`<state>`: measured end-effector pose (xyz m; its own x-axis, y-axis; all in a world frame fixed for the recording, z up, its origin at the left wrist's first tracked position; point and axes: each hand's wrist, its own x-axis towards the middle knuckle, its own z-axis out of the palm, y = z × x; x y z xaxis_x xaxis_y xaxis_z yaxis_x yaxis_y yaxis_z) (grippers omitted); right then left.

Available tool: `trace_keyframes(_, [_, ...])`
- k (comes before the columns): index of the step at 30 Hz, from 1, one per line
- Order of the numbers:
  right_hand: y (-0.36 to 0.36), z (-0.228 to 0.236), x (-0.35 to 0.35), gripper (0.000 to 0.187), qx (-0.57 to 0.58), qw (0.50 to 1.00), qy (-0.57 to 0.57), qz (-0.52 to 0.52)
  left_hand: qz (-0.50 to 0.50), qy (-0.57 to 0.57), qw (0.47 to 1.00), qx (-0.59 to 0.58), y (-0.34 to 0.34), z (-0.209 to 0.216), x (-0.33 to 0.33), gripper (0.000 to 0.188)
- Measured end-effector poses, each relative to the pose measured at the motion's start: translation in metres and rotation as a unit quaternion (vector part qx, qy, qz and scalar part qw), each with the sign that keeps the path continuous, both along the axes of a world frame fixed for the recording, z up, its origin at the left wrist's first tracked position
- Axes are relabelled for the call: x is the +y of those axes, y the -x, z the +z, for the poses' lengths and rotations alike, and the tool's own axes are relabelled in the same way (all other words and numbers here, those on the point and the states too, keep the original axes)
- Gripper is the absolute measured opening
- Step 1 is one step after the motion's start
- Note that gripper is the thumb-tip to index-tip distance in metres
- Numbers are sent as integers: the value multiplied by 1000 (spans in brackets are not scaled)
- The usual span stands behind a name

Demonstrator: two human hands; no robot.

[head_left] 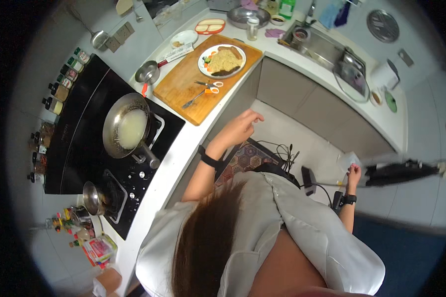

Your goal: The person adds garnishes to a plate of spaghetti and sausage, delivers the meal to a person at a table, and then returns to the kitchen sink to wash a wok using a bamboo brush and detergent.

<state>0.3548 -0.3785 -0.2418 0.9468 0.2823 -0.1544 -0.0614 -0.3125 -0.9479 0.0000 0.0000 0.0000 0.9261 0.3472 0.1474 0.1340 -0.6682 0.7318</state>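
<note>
My left hand (242,127) hangs over the gap between counter and floor, fingers loosely bent and apart, holding nothing. Nearest to it is the wooden cutting board (183,101). On the board lie orange-handled scissors (213,85), a metal-ended utensil (194,99) and a white plate (201,66) of noodles, vegetables, sausage and dark meat. My right hand (353,174) is out to the right, fingers pinched together at a pale, translucent, thin thing (348,160) whose kind I cannot make out. The frying pan (112,119) on the stove holds a pale, cloudy liquid.
A small pot (91,198) sits on the near burner of the black stove (74,158). Beyond the board are a saucepan (147,73) and a divided red-rimmed dish (209,26). The sink (316,52) and a glass lid (352,81) are far right. Cables (287,156) lie on the floor.
</note>
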Motion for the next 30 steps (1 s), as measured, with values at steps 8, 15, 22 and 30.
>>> trace_keyframes(8, [-153, 103, 308, 15, -65, 964, -41, 256, 211, 69, 975, 1, -38, -24, 77, 29])
trace_keyframes(15, [-100, 172, 546, 21, -63, 777, -67, 622, 291, 112, 950, -10, -57, -53, 157, 28])
trace_keyframes(22, [-31, 167, 642, 30, -131, 617, 85, 771, 401, 108, 909, -37, -82, -76, 226, 17])
trace_keyframes(30, [-10, 118, 732, 34, -106, 600, 29, 792, 443, 193, 875, -28, -72, -64, 254, 18])
